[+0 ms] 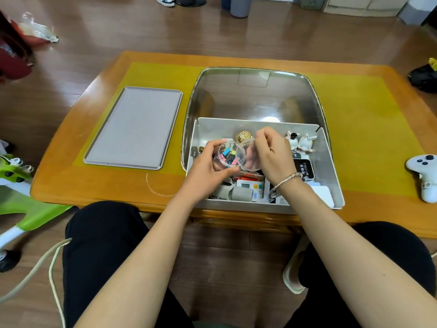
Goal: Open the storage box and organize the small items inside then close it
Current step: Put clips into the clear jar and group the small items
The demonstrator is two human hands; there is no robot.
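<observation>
The white storage box point(331, 176) stands open at the table's near edge, its clear lid point(255, 93) tipped back behind it. My left hand point(208, 166) grips a small clear round jar point(227, 155) of coloured binder clips above the box. The jar's clear round lid point(248, 157) is tilted at the jar's mouth and pinched in my right hand point(272, 155). Inside the box lie a gold ball point(244, 136), two white figurines point(300, 142), a black packet point(305, 169), a white device with buttons point(250, 185) and other small items partly hidden by my hands.
A grey flat tray point(134, 126) lies on the yellow mat point(366, 129) left of the box. A white game controller point(424, 176) rests at the table's right edge. A green chair point(21, 197) stands at the near left. A black object point(423, 76) lies on the floor, far right.
</observation>
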